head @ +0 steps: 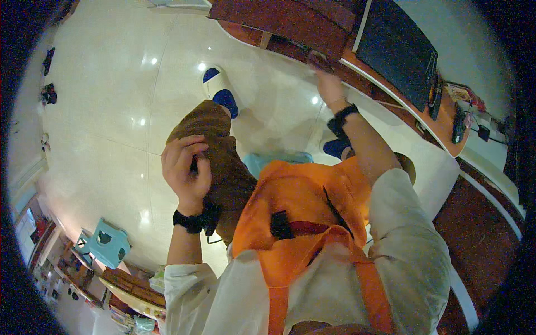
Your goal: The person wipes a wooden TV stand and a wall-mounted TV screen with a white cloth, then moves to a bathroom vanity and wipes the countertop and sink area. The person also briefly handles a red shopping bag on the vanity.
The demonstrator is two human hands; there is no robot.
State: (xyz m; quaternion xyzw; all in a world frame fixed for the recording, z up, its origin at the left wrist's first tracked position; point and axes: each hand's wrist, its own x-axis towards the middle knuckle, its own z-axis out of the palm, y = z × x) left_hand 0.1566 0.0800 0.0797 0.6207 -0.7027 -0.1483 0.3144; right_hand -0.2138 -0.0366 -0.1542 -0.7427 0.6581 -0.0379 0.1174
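My left hand (pixel 186 169) rests on the knee of my brown trousers (pixel 217 163), loosely curled, with a dark gap between thumb and fingers. My right hand (pixel 328 83) reaches to the lower edge of a reddish-brown wooden cabinet (pixel 289 25), by a dark opening (pixel 289 44). Its fingers are blurred and shaded, so whether they hold anything cannot be told. Both wrists wear black bands. An orange apron (pixel 289 188) covers my lap, and part of a teal stool (pixel 255 161) shows beneath me.
A black flat panel (pixel 398 50) stands on the curved wooden desktop (pixel 448 121), near a black handheld device (pixel 459 127) and cables. A blue-and-white slipper (pixel 220 92) is on my foot on the tiled floor. Another teal stool (pixel 109 243) and wooden furniture (pixel 130 287) are at lower left.
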